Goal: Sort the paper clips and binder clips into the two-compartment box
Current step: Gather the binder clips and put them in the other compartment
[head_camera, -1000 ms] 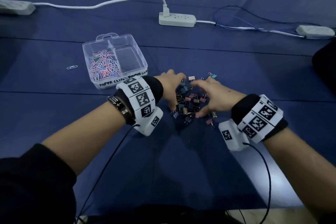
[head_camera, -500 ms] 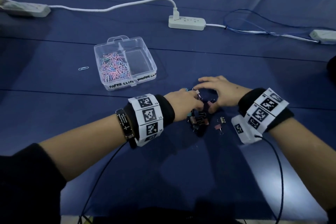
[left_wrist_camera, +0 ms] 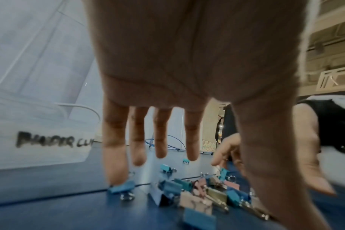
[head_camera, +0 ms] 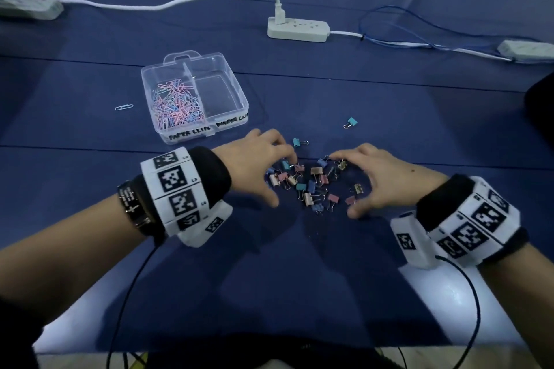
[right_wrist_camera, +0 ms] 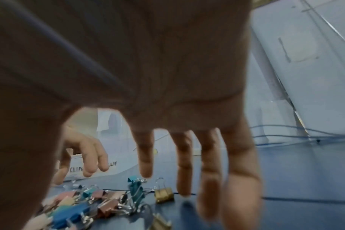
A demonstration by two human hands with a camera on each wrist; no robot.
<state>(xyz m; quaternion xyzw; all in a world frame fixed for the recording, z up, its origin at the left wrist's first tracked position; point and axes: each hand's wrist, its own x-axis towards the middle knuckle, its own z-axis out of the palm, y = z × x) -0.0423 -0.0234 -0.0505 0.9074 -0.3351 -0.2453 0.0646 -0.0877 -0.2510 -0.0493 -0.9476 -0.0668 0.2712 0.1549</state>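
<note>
While the paper clips [head_camera: 177, 105] fill the box's [head_camera: 242, 105] left compartment, your binder clips [head_camera: 311, 186] all lie on the desk [head_camera: 299, 263], between your left hand [head_camera: 257, 159] and right hand [head_camera: 380, 180], both grips apart, holding nothing.

The box [head_camera: 239, 99] is clear, glossy plastic. The binder clips [head_camera: 311, 186] have matt painted bodies and shiny metal wire handles. The paper clips [head_camera: 177, 105] look smooth and colour-coated. The table cover [head_camera: 299, 263] is matt blue cloth.
</note>
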